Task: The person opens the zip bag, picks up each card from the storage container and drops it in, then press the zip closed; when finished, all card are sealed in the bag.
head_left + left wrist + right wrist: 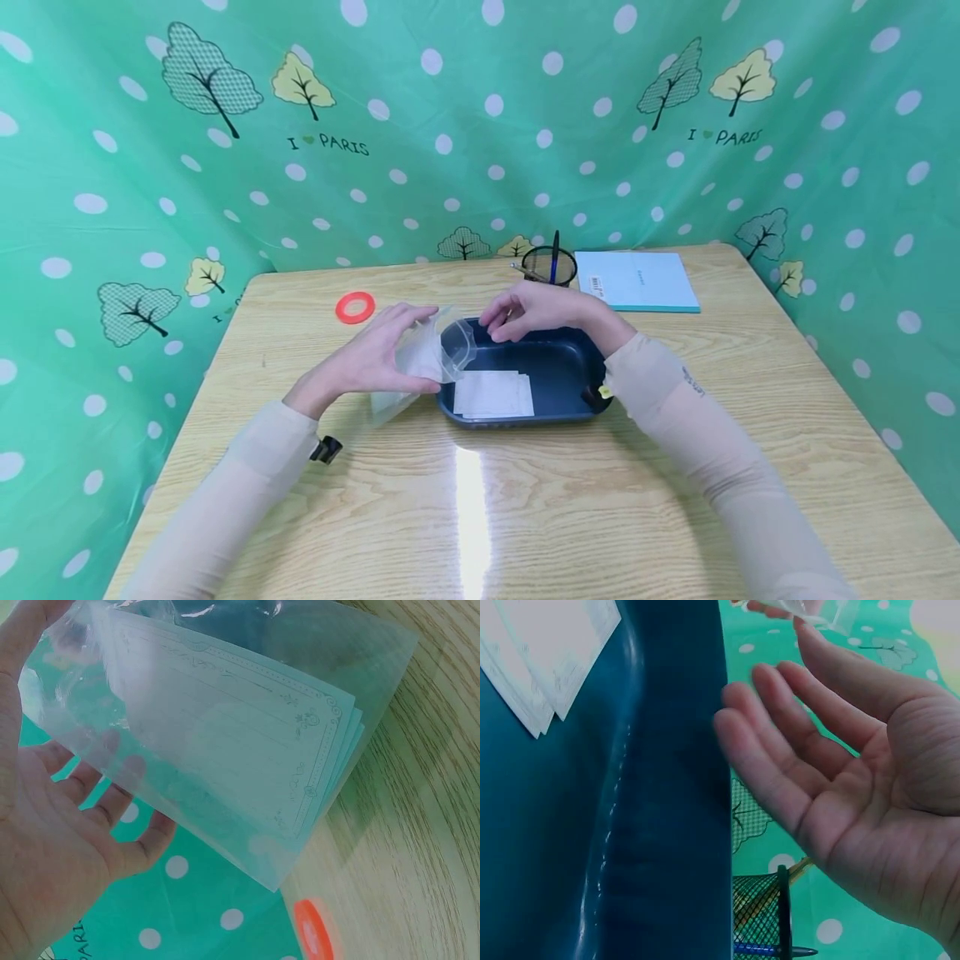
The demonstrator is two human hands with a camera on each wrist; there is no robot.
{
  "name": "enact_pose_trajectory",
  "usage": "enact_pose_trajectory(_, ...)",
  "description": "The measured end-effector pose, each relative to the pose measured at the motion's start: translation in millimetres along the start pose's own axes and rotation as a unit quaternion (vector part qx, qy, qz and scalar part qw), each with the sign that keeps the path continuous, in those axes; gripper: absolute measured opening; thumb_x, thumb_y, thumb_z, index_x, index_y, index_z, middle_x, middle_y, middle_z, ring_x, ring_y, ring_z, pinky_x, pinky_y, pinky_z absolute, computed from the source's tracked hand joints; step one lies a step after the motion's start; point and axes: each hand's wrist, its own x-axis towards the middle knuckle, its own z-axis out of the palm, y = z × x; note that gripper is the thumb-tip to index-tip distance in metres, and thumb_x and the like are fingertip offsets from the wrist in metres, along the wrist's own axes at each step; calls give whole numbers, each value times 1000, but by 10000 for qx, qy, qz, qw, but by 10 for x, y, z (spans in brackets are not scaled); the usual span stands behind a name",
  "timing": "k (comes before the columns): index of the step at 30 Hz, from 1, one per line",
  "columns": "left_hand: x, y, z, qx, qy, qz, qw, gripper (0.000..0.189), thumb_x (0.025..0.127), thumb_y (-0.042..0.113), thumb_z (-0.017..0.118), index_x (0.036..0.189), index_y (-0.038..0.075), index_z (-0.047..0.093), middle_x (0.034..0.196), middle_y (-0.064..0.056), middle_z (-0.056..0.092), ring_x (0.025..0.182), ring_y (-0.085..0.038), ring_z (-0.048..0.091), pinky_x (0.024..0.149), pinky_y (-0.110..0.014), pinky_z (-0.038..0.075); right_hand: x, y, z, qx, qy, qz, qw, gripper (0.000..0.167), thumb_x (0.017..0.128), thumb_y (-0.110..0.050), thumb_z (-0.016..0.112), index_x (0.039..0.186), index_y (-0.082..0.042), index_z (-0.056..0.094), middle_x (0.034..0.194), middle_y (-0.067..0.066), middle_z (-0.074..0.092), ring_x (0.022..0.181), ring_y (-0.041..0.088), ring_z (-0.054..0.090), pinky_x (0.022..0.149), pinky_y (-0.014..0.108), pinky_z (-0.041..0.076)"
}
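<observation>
My left hand (382,354) grips a clear plastic bag (375,660) by its sides, thumb and fingers curled around it. Inside the bag lie several white cards (225,727) with printed lines and ornate borders. The bag's mouth gapes to the right, over the left side of a dark blue tray (555,367). In that tray lies a small stack of white cards (491,393), also visible in the right wrist view. Above the tray's back edge hovers my right hand (536,308), fingers loosely bent and holding nothing, close to the bag's opening.
A red tape roll (355,307) lies at the back left of the wooden table (360,517). Behind the tray stand a black mesh pen cup (550,265) with pens and, right of it, a light blue notebook (637,282). A green dotted curtain (450,108) hangs behind.
</observation>
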Motion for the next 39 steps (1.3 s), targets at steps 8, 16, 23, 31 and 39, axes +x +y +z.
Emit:
enact_pose_trajectory(8,-3,-10,2,18,-51,-84,9999,111,67,62,87,155,16,39,141,-3,49,125,-22,45,99,-50,45,77,99,45,-573,-731,298,9952,47,99,-20,68,139,3,57,118,9,68,111,35,65,92,34,54)
enact_pose_trajectory(16,-1,-19,13,46,-79,-88,9999,109,68,62,87,155,17,39,143,-2,49,126,-23,45,100,-50,45,88,145,64,-766,-1134,434,9896,48,98,-23,69,139,1,59,122,11,67,106,20,67,93,32,53)
enact_pose_trajectory(23,11,-29,29,48,-89,29,9999,109,68,61,87,155,16,39,143,-3,49,126,-24,46,100,-51,45,98,250,85,-857,-1364,711,9844,45,98,-22,70,137,-1,61,122,8,68,109,15,65,94,31,53)
enact_pose_trajectory(31,39,-39,62,-20,-102,58,9999,108,68,61,87,154,16,40,139,-1,50,125,-21,46,99,-48,45,141,355,138,-629,-1503,966,9819,40,99,-20,68,134,-2,63,117,4,71,107,17,65,92,36,54)
enact_pose_trajectory(39,49,-26,60,-45,-154,11,9999,108,68,62,87,155,18,39,143,-1,48,127,-22,45,101,-50,45,171,406,162,-790,-1749,892,9774,30,96,-19,71,123,-6,70,104,-1,72,93,10,63,83,27,52)
